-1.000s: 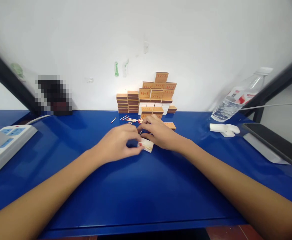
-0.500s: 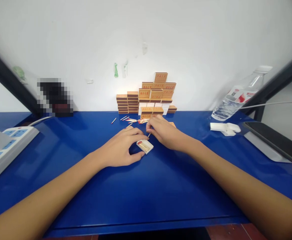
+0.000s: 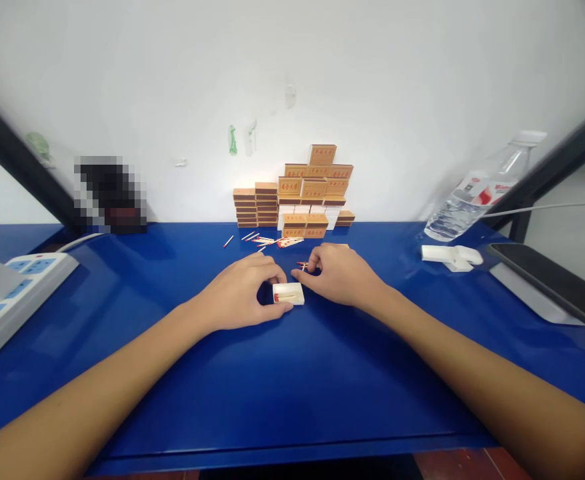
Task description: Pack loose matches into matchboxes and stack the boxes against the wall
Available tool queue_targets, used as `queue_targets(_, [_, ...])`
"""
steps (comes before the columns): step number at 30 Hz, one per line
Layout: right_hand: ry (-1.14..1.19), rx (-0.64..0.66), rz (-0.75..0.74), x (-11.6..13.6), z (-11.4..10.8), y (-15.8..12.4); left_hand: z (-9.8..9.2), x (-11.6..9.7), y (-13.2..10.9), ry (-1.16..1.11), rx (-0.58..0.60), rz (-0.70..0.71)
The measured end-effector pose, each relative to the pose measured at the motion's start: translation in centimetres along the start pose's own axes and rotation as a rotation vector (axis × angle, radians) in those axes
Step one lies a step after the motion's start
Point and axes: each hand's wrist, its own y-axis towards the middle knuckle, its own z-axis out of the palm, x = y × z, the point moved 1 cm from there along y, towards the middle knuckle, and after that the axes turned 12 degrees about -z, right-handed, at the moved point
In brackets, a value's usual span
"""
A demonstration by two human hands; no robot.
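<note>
My left hand [image 3: 245, 290] grips a small white matchbox tray [image 3: 298, 288] by its left end, thumb on the near side and index finger on the far side. Inside the tray lie a few matches [image 3: 287, 298], their red heads toward the left. Just right of and beyond the tray, my right hand [image 3: 341, 275] pinches a few matches [image 3: 303, 265] between thumb and fingers; how many is hidden. Farther back, loose red-tipped matches [image 3: 289, 243] lie scattered on the blue table. Part of an orange piece [image 3: 343, 246] shows behind my right hand.
Stacked matchboxes [image 3: 314, 189] stand against the wall, with lower piles [image 3: 256, 207] to their left. At right are a water bottle [image 3: 482, 190], a white plastic piece [image 3: 451, 256] and a dark phone [image 3: 555, 280]. A power strip [image 3: 27, 287] lies at left on the blue table [image 3: 292, 393].
The tray has turned so its long side faces me. My right hand has shifted slightly right and nearer, and red match heads now show at its fingertips. My left hand keeps its grip.
</note>
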Motion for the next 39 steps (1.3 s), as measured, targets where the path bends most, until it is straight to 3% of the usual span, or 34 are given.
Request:
queue_targets(5, [0.046, 0.028, -0.097, -0.5, 0.4, -0.5, 0.0, -0.1, -0.1, 0.014, -0.003, 0.019])
queue_targets(13, [0.121, 0.093, -0.328, -4.2, -1.5, -0.4, 0.0, 0.0, -0.1, 0.017, -0.005, 0.017])
queue_targets(17, [0.162, 0.037, -0.39, -5.0, -0.9, 0.1, 0.1, 0.0, -0.1, 0.022, 0.0, 0.014])
queue_targets(27, [0.067, 0.151, -0.371, -4.3, -0.8, 0.1, 0.0, 0.1, 0.0, 0.02, -0.014, 0.009])
queue_targets(39, [0.057, 0.133, -0.366, -3.8, -0.2, -0.4, -0.1, 0.0, 0.0, 0.04, -0.015, 0.017])
